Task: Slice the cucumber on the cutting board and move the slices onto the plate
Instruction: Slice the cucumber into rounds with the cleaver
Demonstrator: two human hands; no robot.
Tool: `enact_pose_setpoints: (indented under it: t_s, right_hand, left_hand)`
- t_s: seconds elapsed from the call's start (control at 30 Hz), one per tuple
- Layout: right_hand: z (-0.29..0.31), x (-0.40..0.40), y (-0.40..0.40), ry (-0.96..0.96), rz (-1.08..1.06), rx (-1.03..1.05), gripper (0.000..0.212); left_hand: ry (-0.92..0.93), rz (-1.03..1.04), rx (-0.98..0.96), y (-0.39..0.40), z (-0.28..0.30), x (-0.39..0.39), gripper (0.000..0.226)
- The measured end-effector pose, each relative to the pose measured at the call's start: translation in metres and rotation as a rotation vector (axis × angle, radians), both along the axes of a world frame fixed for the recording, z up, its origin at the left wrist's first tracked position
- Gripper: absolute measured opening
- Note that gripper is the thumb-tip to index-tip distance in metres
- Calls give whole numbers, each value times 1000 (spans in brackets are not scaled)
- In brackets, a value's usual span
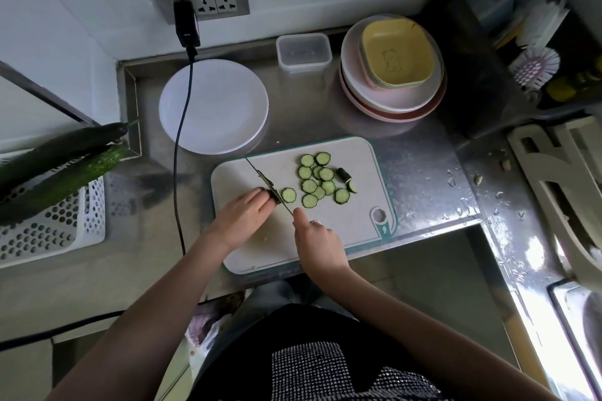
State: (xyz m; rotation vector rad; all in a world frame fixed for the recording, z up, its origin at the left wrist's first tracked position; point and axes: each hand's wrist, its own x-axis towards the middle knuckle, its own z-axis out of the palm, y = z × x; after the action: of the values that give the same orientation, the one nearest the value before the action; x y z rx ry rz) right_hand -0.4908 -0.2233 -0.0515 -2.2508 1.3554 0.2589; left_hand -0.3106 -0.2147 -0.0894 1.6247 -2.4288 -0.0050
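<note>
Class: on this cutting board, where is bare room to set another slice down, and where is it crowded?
Free: the cutting board's near right part, between the right hand and the handle hole, and its far-left corner beyond the knife. Crowded: the middle right, where the cucumber slices overlap.

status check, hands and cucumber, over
Left hand pins cucumber stub; right hand holds knife. Slices still on cutting board. Plate bare.
</note>
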Motion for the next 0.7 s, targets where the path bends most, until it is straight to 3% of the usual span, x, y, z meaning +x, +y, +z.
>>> enact_pose_setpoints:
  t_s: [0.7]
  right_hand:
    - [-4,0,-1,2,-7,4,17]
  left_hand:
    - [22,10,0,1,-7,3,19]
